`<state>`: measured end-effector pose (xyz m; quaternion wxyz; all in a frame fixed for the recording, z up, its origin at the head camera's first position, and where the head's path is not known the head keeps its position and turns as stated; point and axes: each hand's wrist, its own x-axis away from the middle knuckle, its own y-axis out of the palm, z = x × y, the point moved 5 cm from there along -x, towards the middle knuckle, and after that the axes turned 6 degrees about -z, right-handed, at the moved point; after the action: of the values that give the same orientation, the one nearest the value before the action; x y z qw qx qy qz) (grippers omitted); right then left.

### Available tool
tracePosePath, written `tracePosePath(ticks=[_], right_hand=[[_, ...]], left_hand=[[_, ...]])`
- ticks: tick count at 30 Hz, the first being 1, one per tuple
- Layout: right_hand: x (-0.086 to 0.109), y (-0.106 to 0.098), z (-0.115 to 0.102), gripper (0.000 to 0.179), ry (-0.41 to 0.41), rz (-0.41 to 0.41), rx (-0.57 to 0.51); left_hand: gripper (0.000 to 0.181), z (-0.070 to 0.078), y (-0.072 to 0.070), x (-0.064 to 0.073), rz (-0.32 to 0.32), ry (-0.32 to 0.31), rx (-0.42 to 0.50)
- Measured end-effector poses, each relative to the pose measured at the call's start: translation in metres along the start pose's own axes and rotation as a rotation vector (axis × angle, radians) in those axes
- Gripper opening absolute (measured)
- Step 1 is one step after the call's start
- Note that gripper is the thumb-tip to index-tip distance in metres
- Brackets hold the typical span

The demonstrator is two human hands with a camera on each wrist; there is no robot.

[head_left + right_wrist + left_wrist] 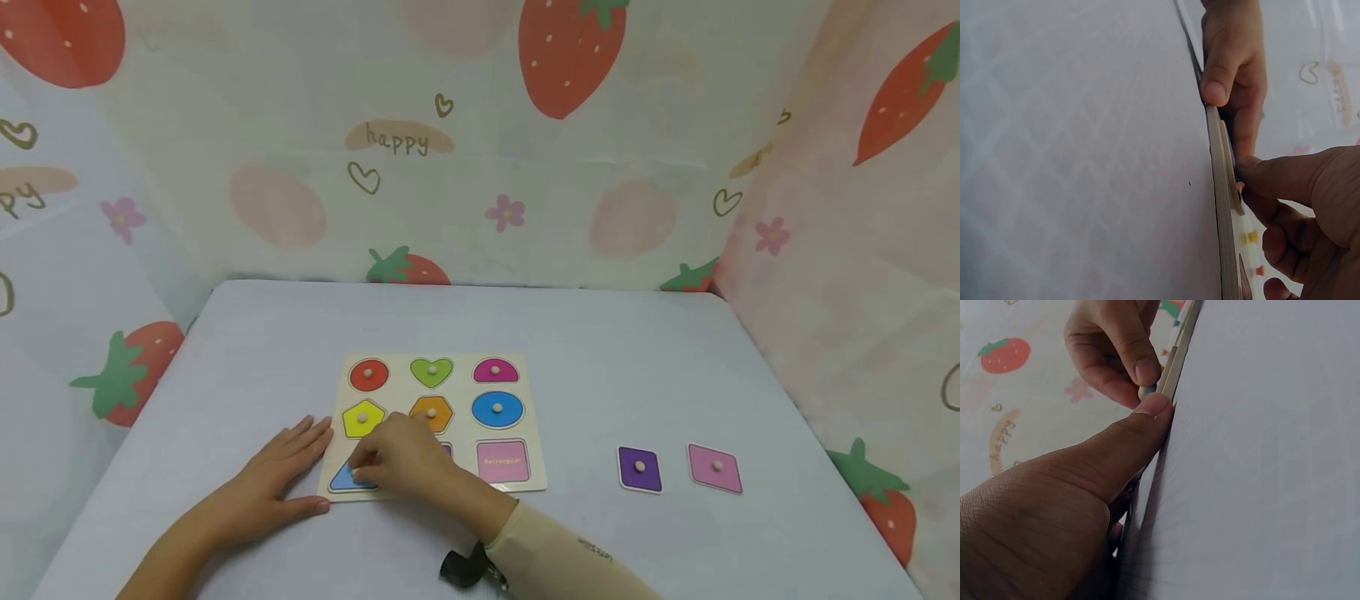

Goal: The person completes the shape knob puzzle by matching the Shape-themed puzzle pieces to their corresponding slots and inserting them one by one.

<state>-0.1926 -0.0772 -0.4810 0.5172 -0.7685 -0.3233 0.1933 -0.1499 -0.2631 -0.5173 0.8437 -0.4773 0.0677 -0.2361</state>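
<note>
A white-topped counter (630, 358) stands among strawberry-printed walls (487, 167). At the shape board's (465, 467) near-left corner, a blue triangle (343, 481) points one corner left, its near edge running left to right, the rest covered. The right grip (408, 458) pinches its knob; the left grip (262, 483), fingers extended, touches the board.

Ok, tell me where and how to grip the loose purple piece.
Pinch its knob between thumb and fingertip, probably best from straight above: the purple piece lies flat on the table, thin-edged, with the knob standing up near its middle.
</note>
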Motion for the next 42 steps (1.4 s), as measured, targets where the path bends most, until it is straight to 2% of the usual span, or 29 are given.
tracePosePath(ticks=[7, 15, 31, 42], right_hand=[[0.0000, -0.0011, -0.0009, 0.012, 0.005, -0.003, 0.014], [-0.0002, 0.0015, -0.0015, 0.013, 0.015, -0.012, 0.010], [0.0007, 0.0027, -0.0021, 0.011, 0.027, -0.011, -0.012], [-0.0012, 0.0012, -0.0004, 0.012, 0.024, -0.060, 0.006]], left_hand=[[0.101, -0.0005, -0.0002, -0.0006, -0.003, -0.004, 0.003], [0.099, 0.0002, -0.0009, 0.0019, 0.011, 0.022, -0.004], [0.101, 0.0001, -0.0001, 0.0033, -0.006, -0.022, 0.010], [0.099, 0.0025, -0.0014, 0.0018, 0.009, 0.001, 0.005]])
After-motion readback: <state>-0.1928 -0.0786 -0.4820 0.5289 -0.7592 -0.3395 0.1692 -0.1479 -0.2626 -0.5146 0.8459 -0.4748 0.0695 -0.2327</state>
